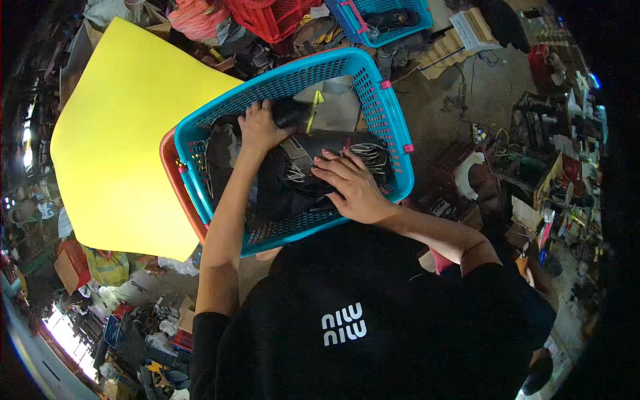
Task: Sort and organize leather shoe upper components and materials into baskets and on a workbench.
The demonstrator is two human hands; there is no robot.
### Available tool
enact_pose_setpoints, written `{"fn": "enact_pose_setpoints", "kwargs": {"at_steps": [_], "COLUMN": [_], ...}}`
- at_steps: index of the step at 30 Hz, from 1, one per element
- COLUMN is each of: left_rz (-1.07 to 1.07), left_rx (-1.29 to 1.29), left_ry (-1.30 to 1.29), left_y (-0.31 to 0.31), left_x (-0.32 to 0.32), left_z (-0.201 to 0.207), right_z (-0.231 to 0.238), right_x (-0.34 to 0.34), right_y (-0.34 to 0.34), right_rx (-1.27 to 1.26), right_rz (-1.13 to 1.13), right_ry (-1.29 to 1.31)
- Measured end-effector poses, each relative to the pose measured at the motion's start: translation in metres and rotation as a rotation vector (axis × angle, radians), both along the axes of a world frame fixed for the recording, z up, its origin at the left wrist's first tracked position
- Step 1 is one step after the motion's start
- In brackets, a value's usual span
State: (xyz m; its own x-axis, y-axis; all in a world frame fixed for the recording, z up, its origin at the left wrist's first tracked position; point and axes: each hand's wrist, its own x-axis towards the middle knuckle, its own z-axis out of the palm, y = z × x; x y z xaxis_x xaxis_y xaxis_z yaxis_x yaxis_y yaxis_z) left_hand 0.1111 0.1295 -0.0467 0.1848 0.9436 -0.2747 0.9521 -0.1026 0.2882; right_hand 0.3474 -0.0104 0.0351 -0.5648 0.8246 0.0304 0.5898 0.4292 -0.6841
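A teal plastic basket (389, 117) with slatted walls and pink clips stands in front of me, over an orange-brown basket (171, 157) whose rim shows at the left. Inside it lie dark, soft-looking pieces (267, 197) and bundles of pale-edged strips (368, 155). My left hand (260, 128) rests on the dark pieces, fingers apart. Over the pale-edged bundles lies my right hand (353, 187), palm down and fingers spread. A grey flat piece (333, 110) and a thin yellow strip (313, 110) sit at the far side. What lies under both palms is hidden.
A large yellow sheet (133, 147) stands left of the basket. Beyond are a red crate (270, 20) and a blue basket (400, 30). Scrap, boxes and machine parts (533, 133) clutter the right; bags and cartons (107, 267) crowd the lower left.
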Motion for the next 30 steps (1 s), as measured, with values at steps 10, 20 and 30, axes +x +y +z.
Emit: {"fn": "enact_pose_setpoints", "kwargs": {"at_steps": [10,20,30], "left_rz": [-0.088,-0.153,0.006], "left_rx": [0.136,0.104,0.036], "left_ry": [-0.044,-0.295,-0.358], "left_y": [0.0,-0.052,-0.118], "left_x": [-0.005,-0.025,-0.025], "left_z": [0.001,0.064,0.092], "right_z": [0.005,0.004,0.007], "right_x": [0.0,0.011,0.005], "right_y": [0.004,0.013,0.024], "right_rx": [0.017,-0.002,-0.03], "right_rz": [-0.002,-0.023,0.043], "right_ry": [0.007,0.092,-0.148]}}
